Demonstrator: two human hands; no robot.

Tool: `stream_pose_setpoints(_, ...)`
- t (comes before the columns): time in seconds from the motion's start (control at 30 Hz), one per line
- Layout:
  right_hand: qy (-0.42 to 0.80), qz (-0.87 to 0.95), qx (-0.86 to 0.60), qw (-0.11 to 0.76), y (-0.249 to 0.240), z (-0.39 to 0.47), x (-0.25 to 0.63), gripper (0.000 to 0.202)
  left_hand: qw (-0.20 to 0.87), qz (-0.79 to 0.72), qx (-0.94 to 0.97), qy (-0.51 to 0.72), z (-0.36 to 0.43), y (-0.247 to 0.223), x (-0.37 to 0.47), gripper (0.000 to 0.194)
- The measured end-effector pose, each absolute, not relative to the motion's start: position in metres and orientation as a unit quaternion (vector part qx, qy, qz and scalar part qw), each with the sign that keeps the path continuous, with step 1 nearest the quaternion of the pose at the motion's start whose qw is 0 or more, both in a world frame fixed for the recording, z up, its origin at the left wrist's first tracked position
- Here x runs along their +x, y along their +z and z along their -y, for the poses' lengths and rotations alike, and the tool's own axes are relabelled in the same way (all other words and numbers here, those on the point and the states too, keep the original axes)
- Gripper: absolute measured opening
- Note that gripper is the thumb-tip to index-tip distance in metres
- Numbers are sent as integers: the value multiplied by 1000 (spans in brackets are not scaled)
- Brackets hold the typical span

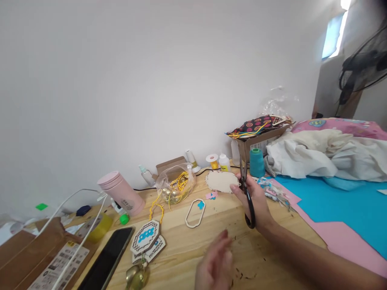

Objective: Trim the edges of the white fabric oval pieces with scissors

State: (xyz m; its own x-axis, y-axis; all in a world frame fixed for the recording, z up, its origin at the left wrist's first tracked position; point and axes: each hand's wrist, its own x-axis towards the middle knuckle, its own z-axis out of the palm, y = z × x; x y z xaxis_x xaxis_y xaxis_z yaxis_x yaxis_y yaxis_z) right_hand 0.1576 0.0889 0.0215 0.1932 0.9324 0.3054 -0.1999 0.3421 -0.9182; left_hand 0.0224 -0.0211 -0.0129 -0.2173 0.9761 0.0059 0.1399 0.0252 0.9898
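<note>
My right hand [254, 201] grips black-handled scissors [248, 201], blades pointing up, and pinches the edge of a cream scalloped piece [221, 181] between thumb and fingers. Lower down, my left hand [214, 264] is slightly blurred over the table, fingers stretched out with nothing seen in them. Between the hands and the wall lie a thin wooden oval frame [195, 213] with a small blue flower shape at its upper end, and pink and blue cut-outs [211, 195]. At left, octagonal wooden ornaments [146, 237] with yellow cords rest beside brass bells [137, 276].
A black phone [105, 257], pink tumbler [122, 192] and cardboard box [39, 257] stand left. Along the wall are a plastic bag [177, 185], glue bottle [224, 162] and teal thread cone [256, 162]. Blue sheets [338, 201] and pink sheets [347, 237] cover the right side.
</note>
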Motion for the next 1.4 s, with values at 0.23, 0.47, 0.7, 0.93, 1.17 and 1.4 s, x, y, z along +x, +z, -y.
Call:
stream_pose_setpoints(0.23,513,484,-336,624,31,-67,141,27,475,-510,418,583,-28,30,31,55)
stream_pose_setpoints(0.47,469,638,-320,520,24,-98,129,24,452,-438,336,701,-63,46,30,34)
stream_pose_setpoints(0.7,46,819,-428,380,23,-121,165,23,461,-513,344,637,-72,24,-2,48)
stream_pose_setpoints(0.93,68,818,-476,314,11,-112,155,27,469,-513,383,608,-74,4,6,41)
stream_pose_setpoints(1.17,93,819,-484,293,1,-112,154,28,523,-504,360,586,-67,10,6,36)
stream_pose_setpoints(1.4,110,797,-515,294,-2,-116,155,26,559,-501,353,557,-65,6,12,39)
